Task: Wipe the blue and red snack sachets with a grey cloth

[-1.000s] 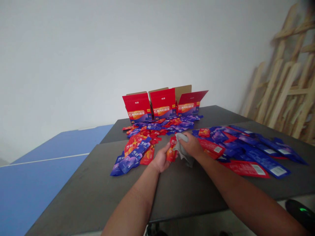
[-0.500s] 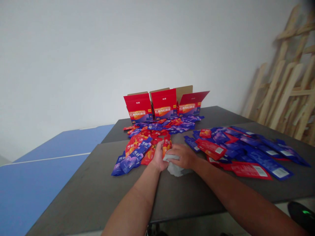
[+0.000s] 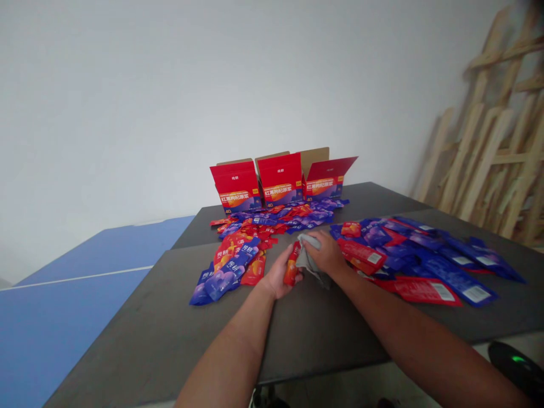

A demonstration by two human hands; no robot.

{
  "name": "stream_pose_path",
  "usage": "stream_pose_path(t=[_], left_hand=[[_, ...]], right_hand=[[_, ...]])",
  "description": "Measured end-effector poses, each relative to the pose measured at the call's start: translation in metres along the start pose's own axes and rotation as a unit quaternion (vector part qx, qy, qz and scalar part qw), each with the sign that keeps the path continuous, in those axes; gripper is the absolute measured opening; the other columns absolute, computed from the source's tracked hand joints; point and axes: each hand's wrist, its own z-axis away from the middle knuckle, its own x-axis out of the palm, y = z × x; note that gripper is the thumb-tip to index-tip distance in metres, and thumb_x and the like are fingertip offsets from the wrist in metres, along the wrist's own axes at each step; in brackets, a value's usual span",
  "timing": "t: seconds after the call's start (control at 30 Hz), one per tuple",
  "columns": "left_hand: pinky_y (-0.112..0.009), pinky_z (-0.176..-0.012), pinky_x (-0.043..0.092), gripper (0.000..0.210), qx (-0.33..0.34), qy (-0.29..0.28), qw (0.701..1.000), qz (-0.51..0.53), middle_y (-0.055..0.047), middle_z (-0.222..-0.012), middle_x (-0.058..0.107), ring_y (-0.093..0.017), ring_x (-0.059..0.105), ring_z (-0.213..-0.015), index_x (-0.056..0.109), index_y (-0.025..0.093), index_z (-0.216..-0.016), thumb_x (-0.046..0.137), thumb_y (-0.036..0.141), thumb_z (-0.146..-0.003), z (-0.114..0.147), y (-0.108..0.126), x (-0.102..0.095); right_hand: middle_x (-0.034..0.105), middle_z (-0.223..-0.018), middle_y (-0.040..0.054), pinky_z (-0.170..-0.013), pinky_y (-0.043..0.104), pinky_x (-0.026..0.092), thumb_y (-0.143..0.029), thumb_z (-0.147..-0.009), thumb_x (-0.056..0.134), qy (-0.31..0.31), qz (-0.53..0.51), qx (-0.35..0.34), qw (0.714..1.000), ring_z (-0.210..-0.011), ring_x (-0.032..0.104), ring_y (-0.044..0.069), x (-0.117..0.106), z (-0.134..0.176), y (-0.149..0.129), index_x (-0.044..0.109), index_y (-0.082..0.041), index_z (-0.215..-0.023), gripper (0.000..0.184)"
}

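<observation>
My left hand [image 3: 279, 276] is closed around a red-orange sachet [image 3: 292, 266], held upright over the near middle of the dark table [image 3: 323, 334]. Against the sachet's upper right side, my right hand [image 3: 325, 254] grips a grey cloth [image 3: 309, 258], whose loose end hangs below the fingers. Left of my hands lies a small pile of red and blue-purple sachets [image 3: 232, 272]. A larger heap of blue and red sachets [image 3: 403, 255], some showing barcodes, spreads out on the right.
Three red printed boxes, a left one [image 3: 238, 192], a middle one [image 3: 280, 184] and a right one [image 3: 325, 184], stand with raised flaps at the back. More sachets [image 3: 276, 217] lie before them. A blue table [image 3: 106, 266] adjoins on the left; wooden frames [image 3: 488, 147] lean at right.
The cloth has moved up along the sachet with my right hand, from its lower part to its top. My left hand has tilted the sachet slightly and brought it a little nearer.
</observation>
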Motion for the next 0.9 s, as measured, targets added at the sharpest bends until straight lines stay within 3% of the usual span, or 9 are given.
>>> stream_pose_path(t=[0.17,0.27,0.37,0.5,0.6,0.77,0.9], left_hand=[[-0.018,-0.042,0.027,0.036,-0.019,-0.064,0.996,0.051,0.0,-0.071,0.056,-0.01,0.05,-0.057,0.06,0.019,-0.095,0.057,0.051,-0.081,0.004,0.005,-0.001],[-0.02,-0.043,0.031,0.038,-0.008,-0.073,0.991,0.109,-0.002,-0.075,0.059,-0.011,0.052,-0.058,0.06,0.018,-0.095,0.055,0.053,-0.082,0.005,0.01,-0.001],[-0.022,-0.047,0.039,0.043,0.016,-0.033,0.988,0.148,-0.002,-0.072,0.061,-0.012,0.056,-0.058,0.061,0.016,-0.094,0.053,0.056,-0.081,0.003,0.014,-0.003],[-0.029,-0.062,0.049,0.05,0.004,0.01,0.99,0.138,-0.004,-0.066,0.063,-0.019,0.064,-0.067,0.062,0.016,-0.085,0.052,0.064,-0.077,-0.001,0.012,-0.006],[-0.034,-0.07,0.05,0.057,-0.03,-0.003,0.993,0.111,-0.007,-0.066,0.065,-0.024,0.066,-0.075,0.064,0.015,-0.083,0.051,0.07,-0.074,-0.002,0.008,-0.007],[-0.035,-0.073,0.049,0.061,-0.036,0.002,0.998,0.051,-0.01,-0.072,0.068,-0.026,0.066,-0.078,0.065,0.013,-0.091,0.052,0.07,-0.074,-0.005,0.0,-0.005],[-0.027,-0.062,0.045,0.042,0.04,0.023,0.999,-0.011,-0.003,-0.069,0.065,-0.017,0.061,-0.064,0.064,0.017,-0.094,0.061,0.055,-0.077,-0.009,-0.007,-0.001]], right_hand=[[0.066,-0.091,0.0061,-0.08,0.035,0.046,-0.043,-0.082,0.054,0.031,-0.013,0.089,0.995,-0.086,0.06,0.022,-0.005,-0.008,0.01,0.063,-0.02,-0.094,0.028],[0.066,-0.09,0.0063,-0.078,0.035,0.047,-0.046,-0.081,0.053,0.044,-0.019,0.119,0.992,-0.084,0.06,0.022,-0.009,-0.01,0.009,0.063,-0.019,-0.095,0.032],[0.066,-0.089,0.0061,-0.078,0.035,0.047,-0.043,-0.082,0.055,0.012,-0.04,0.021,0.999,-0.084,0.06,0.021,-0.012,-0.004,-0.003,0.063,-0.02,-0.094,0.028],[0.065,-0.089,0.006,-0.078,0.034,0.047,-0.037,-0.082,0.06,-0.125,-0.047,-0.195,0.972,-0.084,0.059,0.02,-0.007,0.014,-0.028,0.064,-0.023,-0.098,0.022],[0.065,-0.092,0.0062,-0.079,0.034,0.046,-0.036,-0.082,0.061,-0.163,-0.014,-0.24,0.957,-0.085,0.058,0.02,-0.001,0.024,-0.043,0.065,-0.023,-0.098,0.021],[0.063,-0.086,0.0062,-0.076,0.034,0.047,-0.034,-0.084,0.058,-0.122,-0.015,-0.17,0.978,-0.082,0.058,0.02,0.004,0.023,-0.046,0.064,-0.021,-0.096,0.019],[0.063,-0.091,0.007,-0.081,0.034,0.047,-0.034,-0.085,0.056,-0.052,-0.052,-0.077,0.994,-0.088,0.059,0.021,0.003,0.015,-0.037,0.062,-0.02,-0.098,0.02]])
